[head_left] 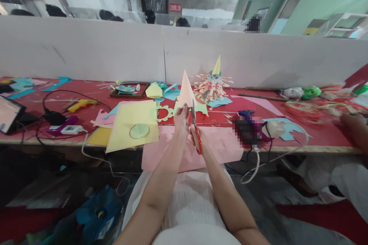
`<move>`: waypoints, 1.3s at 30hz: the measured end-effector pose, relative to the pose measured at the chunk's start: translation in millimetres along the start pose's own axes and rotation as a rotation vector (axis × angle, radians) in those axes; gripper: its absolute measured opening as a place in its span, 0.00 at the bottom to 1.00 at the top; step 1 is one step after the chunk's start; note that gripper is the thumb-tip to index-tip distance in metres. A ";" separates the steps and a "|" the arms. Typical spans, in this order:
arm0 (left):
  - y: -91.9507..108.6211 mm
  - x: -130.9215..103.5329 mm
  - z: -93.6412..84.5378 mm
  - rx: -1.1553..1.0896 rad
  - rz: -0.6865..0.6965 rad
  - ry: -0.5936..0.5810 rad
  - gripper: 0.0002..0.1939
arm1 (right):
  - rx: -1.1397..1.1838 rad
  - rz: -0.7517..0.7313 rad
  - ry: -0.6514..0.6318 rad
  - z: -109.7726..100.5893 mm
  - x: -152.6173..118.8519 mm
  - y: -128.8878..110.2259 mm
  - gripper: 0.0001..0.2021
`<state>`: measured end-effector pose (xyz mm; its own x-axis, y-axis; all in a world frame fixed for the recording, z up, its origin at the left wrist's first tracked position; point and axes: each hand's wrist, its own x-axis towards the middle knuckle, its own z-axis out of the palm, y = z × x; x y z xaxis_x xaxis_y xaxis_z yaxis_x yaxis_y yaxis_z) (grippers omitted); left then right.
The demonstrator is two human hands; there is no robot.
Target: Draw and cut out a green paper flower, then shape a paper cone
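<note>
A pale pink paper cone (185,91) points upward near the middle of the view. My left hand (181,118) grips it by its lower edge, fingers closed. My right hand (197,136) is wrapped round the red handles of a pair of scissors (199,143), whose blades reach up to the cone's lower right edge. Whether the blades are parted is too small to tell. Below both hands a large pink sheet (163,149) hangs over the table's front edge. Behind, to the right, stands a fringed paper piece (212,87) topped with a yellow cone (217,65).
Yellow paper (120,126) with a green circle (139,131) lies left on the red table (80,89). A yellow glue gun (82,105), cables and a brown tray (115,93) are farther left. A power strip (274,129) and another person's arm (355,126) are right.
</note>
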<state>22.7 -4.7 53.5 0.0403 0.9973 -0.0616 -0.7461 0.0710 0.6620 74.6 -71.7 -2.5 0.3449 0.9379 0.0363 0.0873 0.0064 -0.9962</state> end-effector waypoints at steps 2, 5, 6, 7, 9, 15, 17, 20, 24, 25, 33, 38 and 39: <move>-0.7 -0.1 -0.1 0.007 0.005 -0.010 0.10 | 0.034 0.027 0.009 -0.1 -0.4 0.3 0.26; -1.9 0.0 0.4 0.008 0.011 -0.019 0.10 | 0.044 0.047 0.007 -0.6 -1.6 -1.0 0.26; -2.3 0.3 0.5 0.010 0.013 -0.019 0.10 | 0.039 0.046 0.008 -0.7 -2.0 -1.8 0.26; -2.7 0.5 0.5 0.013 0.016 -0.016 0.10 | 0.033 0.043 0.010 -0.7 -2.4 -2.6 0.26; -3.1 1.0 0.4 0.024 0.021 -0.016 0.10 | 0.024 0.040 0.013 -0.7 -2.9 -3.4 0.26; -1.8 1.8 -0.9 0.018 0.007 -0.005 0.08 | 0.004 0.037 0.001 -1.8 -2.7 -0.2 0.25; -1.7 3.2 -2.0 -0.011 0.006 -0.006 0.07 | -0.036 0.005 -0.001 -2.0 -2.9 -0.8 0.23; -2.9 7.8 -5.1 -0.082 -0.004 -0.022 0.07 | -0.086 -0.089 0.010 -0.8 -3.3 -4.3 0.20; -4.1 12.6 -8.8 -0.169 0.000 -0.086 0.09 | -0.098 -0.174 0.028 2.0 -2.3 -6.4 0.16; -3.8 12.6 -8.9 -0.168 -0.005 -0.083 0.10 | -0.099 -0.178 0.023 2.5 -1.7 -5.7 0.15; -4.8 7.1 -3.3 -0.154 -0.058 -0.052 0.09 | -0.111 -0.180 0.036 -0.6 -0.2 -1.7 0.15; -5.2 6.0 -2.7 -0.115 -0.049 -0.083 0.09 | -0.122 -0.154 0.066 -1.5 -3.2 -7.6 0.18; -4.5 5.4 -2.3 -0.116 -0.049 -0.081 0.09 | -0.109 -0.139 0.061 -1.2 -3.7 -8.2 0.19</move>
<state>24.7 0.4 48.4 0.1285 0.9913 -0.0284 -0.8133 0.1217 0.5689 73.7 -75.6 5.6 0.3780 0.9079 0.1811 0.2377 0.0938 -0.9668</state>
